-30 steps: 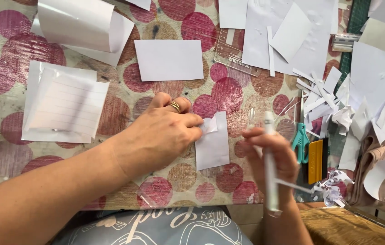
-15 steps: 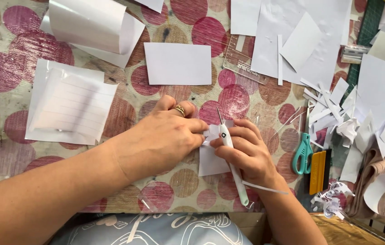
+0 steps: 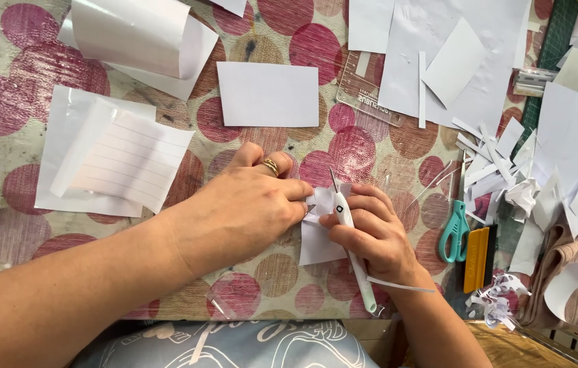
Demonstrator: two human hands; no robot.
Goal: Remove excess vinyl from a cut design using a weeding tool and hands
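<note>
Centre of the frame: the left hand (image 3: 248,208) lies flat, fingers together, its fingertips pinning the upper left edge of a small white paper piece (image 3: 317,235) to the dotted tablecloth (image 3: 132,286). The right hand (image 3: 371,235) is closed in a pen grip around a slim white craft knife (image 3: 350,235), whose blade tip rests at the top of the paper, just beside the left fingertips.

Doing this cut well probably calls for firm downward pressure from the left hand close to the line, with its fingertips kept to the side of the blade's path, and a light, steady pull of the knife toward the body. There seems to be no cutting mat under the paper, so a shallow stroke would likely spare the cloth.

Compared with a second ago, the right hand has moved from the lower right, where it held the knife clear of the paper, up and left to bring the blade onto it; the left hand remains in place.

Right of the hands lie teal-handled scissors (image 3: 454,235), a yellow scraper (image 3: 476,259) and paper offcuts (image 3: 500,170).
</note>
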